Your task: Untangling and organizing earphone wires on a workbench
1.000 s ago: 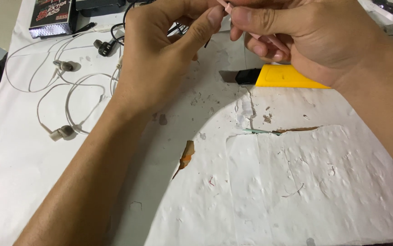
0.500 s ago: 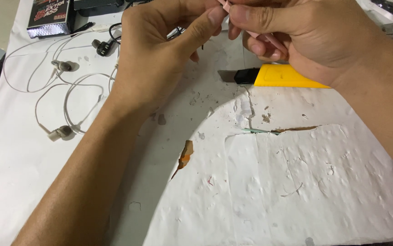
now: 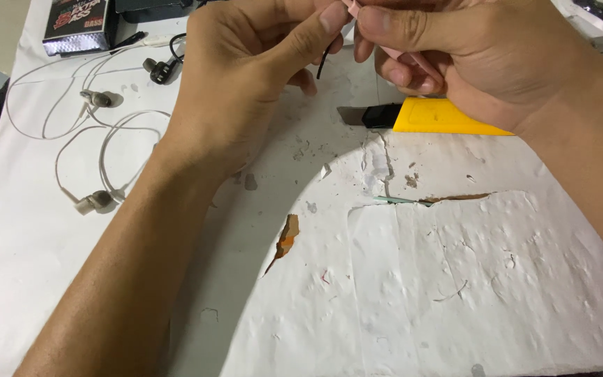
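My left hand (image 3: 245, 77) and my right hand (image 3: 469, 56) meet at the top of the view, fingertips pinched together on a thin pale pink cable (image 3: 352, 7). A short black wire end (image 3: 322, 64) hangs below my left thumb. A pink strand runs down inside my right palm. Just under my right hand lies a yellow utility knife (image 3: 434, 116) with its blade out, pointing left. All of this is above a white paper-covered table (image 3: 455, 279) that is torn and pitted.
White earphones (image 3: 92, 202) with looped cable lie at the left, a second earbud (image 3: 97, 98) above them. A black earpiece (image 3: 160, 68) and a dark small box (image 3: 78, 24) sit at the top left. An orange tear (image 3: 287, 237) shows in the paper.
Both hands stay pinched on the cable at the same spot. The view has shifted slightly; nothing else has moved.
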